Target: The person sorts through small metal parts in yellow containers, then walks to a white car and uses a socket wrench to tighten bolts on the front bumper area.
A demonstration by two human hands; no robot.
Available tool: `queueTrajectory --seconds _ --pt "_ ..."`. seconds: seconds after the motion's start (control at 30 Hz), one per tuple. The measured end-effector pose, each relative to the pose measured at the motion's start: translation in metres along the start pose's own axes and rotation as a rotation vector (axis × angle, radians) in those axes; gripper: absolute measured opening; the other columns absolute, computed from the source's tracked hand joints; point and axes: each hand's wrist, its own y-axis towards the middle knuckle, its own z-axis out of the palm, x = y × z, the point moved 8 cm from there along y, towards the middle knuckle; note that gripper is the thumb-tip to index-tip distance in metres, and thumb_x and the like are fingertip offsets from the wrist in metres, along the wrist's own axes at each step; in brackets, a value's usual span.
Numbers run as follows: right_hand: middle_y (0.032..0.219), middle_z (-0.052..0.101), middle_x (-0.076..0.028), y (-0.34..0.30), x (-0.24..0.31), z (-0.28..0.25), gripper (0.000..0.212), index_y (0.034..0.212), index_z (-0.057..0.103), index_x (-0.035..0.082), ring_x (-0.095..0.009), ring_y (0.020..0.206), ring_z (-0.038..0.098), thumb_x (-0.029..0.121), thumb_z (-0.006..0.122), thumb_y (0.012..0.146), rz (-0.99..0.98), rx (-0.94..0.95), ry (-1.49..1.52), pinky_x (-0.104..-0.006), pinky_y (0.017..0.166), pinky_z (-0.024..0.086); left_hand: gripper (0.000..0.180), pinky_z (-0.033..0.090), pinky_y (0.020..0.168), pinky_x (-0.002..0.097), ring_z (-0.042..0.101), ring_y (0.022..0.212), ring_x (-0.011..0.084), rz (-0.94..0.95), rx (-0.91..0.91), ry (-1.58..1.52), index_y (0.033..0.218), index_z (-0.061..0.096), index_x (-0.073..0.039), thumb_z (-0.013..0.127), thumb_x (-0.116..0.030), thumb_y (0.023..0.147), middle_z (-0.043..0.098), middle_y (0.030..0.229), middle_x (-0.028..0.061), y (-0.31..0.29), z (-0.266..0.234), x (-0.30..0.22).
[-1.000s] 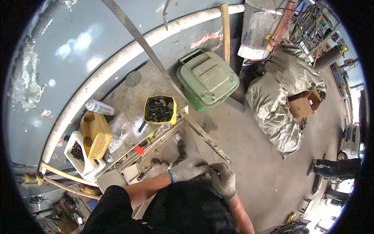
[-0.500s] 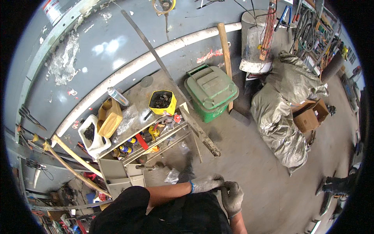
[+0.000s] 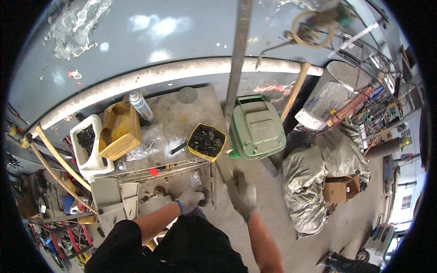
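Nearest, the gloved left hand point(image 3: 191, 201) is below the worktop point(image 3: 175, 107)'s front edge, fingers apparently curled; I cannot tell whether they grasp anything. The gloved right hand point(image 3: 246, 195) is blurred beside a worn metal bar point(image 3: 225, 170), so whether its fingers touch it or are released is unclear. The bar slants outward from the worktop's front right corner; whether it is fixed there I cannot tell. It should handle as stiff, fairly heavy and hardly fragile, its grime perhaps a little slippery; its long edges, around mid-length, look the best hold. Just beyond, a yellow tub point(image 3: 201, 155) of small dark parts point(image 3: 207, 140) seems weighty, best held by opposite walls. Farther off stands a green bin point(image 3: 260, 128).
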Motion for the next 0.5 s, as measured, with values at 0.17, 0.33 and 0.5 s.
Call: queueTrajectory --seconds 0.17,0.33,0.5 --pt "0.112 0.067 -0.024 0.183 -0.01 0.05 0.042 0.121 0.061 0.006 -0.044 0.101 0.065 0.031 0.064 0.088 0.079 0.122 -0.129 -0.0484 0.09 0.052 0.027 0.052 0.065 0.0334 0.058 0.071 0.0163 0.116 -0.079 0.246 0.107 0.065 0.0 0.053 -0.011 0.085 0.061 0.082 0.0052 0.003 -0.043 -0.038" --pt "0.094 0.069 -0.025 0.212 -0.03 0.094 0.036 0.106 0.066 0.003 -0.041 0.095 0.067 0.033 0.064 0.087 0.013 0.457 -0.301 -0.0489 0.084 0.051 0.033 0.046 0.056 0.0304 0.052 0.064 0.0141 -0.011 -0.205 0.081 0.108 0.067 -0.003 0.054 -0.03 0.094 0.056 0.077 0.0027 0.001 -0.072 -0.034" --pt "0.113 0.07 -0.018 0.084 -0.014 0.055 0.033 0.125 0.063 0.001 -0.031 0.097 0.07 0.019 0.06 0.097 0.336 0.093 0.709 -0.0344 0.085 0.055 0.045 0.039 0.052 0.0292 0.049 0.062 0.0138 -0.167 -0.256 -0.254 0.109 0.066 -0.008 0.048 -0.049 0.101 0.053 0.074 0.0006 0.004 -0.057 -0.05"
